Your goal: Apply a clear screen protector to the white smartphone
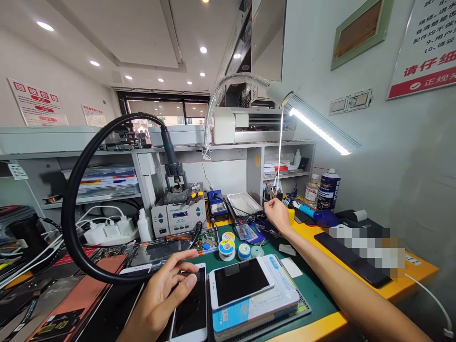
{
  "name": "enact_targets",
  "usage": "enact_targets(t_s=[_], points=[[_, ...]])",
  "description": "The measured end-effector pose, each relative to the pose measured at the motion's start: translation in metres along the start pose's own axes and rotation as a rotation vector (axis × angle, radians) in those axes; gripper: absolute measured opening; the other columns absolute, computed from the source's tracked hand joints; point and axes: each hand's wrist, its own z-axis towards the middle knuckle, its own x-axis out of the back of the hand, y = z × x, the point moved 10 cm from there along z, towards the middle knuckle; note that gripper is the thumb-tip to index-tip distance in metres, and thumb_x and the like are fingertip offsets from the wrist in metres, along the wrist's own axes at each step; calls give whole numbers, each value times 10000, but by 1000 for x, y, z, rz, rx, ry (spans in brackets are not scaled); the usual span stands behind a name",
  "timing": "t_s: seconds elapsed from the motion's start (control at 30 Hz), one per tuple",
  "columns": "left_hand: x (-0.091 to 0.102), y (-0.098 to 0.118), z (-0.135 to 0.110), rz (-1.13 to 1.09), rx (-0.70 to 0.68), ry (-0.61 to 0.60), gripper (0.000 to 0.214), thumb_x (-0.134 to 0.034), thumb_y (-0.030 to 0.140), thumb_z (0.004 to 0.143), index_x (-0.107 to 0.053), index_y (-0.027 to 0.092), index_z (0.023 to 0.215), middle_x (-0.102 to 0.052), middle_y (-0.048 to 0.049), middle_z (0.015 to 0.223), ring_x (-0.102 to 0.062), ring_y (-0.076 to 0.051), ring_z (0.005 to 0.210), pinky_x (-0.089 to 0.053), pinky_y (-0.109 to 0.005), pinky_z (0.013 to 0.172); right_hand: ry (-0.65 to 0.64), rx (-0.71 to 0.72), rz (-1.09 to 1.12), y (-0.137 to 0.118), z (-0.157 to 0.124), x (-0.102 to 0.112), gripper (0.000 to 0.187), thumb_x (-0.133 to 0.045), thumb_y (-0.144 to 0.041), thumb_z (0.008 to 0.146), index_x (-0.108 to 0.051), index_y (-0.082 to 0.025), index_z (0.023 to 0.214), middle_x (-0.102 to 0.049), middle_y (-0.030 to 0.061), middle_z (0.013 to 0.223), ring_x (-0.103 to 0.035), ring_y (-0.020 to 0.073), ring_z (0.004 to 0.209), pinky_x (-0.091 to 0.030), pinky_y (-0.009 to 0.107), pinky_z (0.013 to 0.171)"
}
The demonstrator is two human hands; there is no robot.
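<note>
The cluttered yellow repair bench [317,327] carries, nearest, a white black-screened smartphone [190,308] under the open fingers of the left hand [160,297]. It is likely slick, fragile glass, best gripped by its edges. Farther right, the right hand [277,214] pinches what seems a thin white cord [280,152].

The red-banded wall sign [427,47] reads "请仔", with lines numbered 9 and 10

Solder spools [227,249] on mat [313,285], behind phones [193,312]
</note>
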Motion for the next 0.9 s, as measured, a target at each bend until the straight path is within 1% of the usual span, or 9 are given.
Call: enact_targets(t_s=[0.07, 0.13, 0.27, 0.43, 0.6, 0.73, 0.8, 0.87, 0.9], points=[[-1, 0, -1, 7, 8, -8, 664, -685, 684, 848, -635, 233, 1333, -722, -106, 1113, -634, -312, 1164, -482, -399, 1017, 61, 55, -131, -4, 6, 13, 372, -650, -386, 1009, -630, -175, 1314, -634, 116, 1343, -650, 259, 1164, -565, 488, 981], [-2, 0, -1, 24, 14, -25, 666, -672, 690, 853, -623, 238, 1340, -715, -97, 1095, -631, -306, 1150, -464, -404, 1028, 85, 84, -244, -6, 12, 16, 374, -658, -381, 1005, -632, -169, 1312, -637, 116, 1337, -653, 260, 1161, -567, 488, 978], [-4, -2, 0, 51, 6, -58, 663, -644, 694, 872, -599, 238, 1350, -695, -99, 1111, -618, -303, 1140, -441, -422, 1036, 90, 110, -388, -4, 25, 10, 374, -658, -381, 1005, -631, -168, 1312, -643, 115, 1324, -663, 252, 1135, -579, 473, 956], [-6, -2, -1, 71, 0, -68, 633, -633, 686, 883, -610, 242, 1333, -691, -94, 1088, -610, -291, 1140, -430, -412, 1036, 82, 127, -433, -1, 35, 1, 364, -656, -379, 1007, -636, -170, 1304, -646, 116, 1316, -668, 245, 1120, -584, 458, 946], [-9, 5, -2, 69, -2, -75, 617, -655, 671, 873, -648, 232, 1307, -700, -99, 1075, -626, -290, 1120, -441, -401, 1032, 85, 150, -366, -1, 36, 1, 360, -653, -380, 1009, -637, -170, 1301, -649, 112, 1309, -669, 243, 1115, -585, 460, 943], [-7, 10, -2, 81, -3, -52, 599, -666, 664, 870, -679, 225, 1278, -722, -104, 1064, -638, -290, 1110, -464, -379, 1004, 119, 183, -241, -12, 29, 14, 328, -646, -385, 1013, -655, -178, 1267, -657, 106, 1299, -667, 237, 1114, -577, 459, 956], [-4, 10, -2, 78, 2, -28, 591, -680, 659, 862, -691, 222, 1261, -734, -102, 1043, -653, -291, 1090, -484, -370, 983, 153, 200, -149, -20, 22, 25, 288, -655, -383, 1006, -679, -174, 1202, -679, 98, 1259, -668, 233, 1113, -563, 463, 975], [-3, 9, -2, 69, 4, -11, 584, -695, 653, 852, -703, 220, 1244, -745, -110, 1066, -665, -294, 1081, -504, -368, 972, 191, 219, -30, -28, 14, 39, 225, -670, -366, 983, -714, -165, 1073, -723, 102, 1165, -679, 245, 1101, -546, 443, 984], [-3, 10, -2, 64, -1, -6, 582, -701, 654, 848, -708, 220, 1235, -747, -116, 1105, -671, -294, 1079, -512, -369, 975, 204, 228, 42, -32, 9, 46, 202, -671, -356, 965, -728, -165, 996, -748, 115, 1097, -695, 260, 1075, -545, 413, 965]])
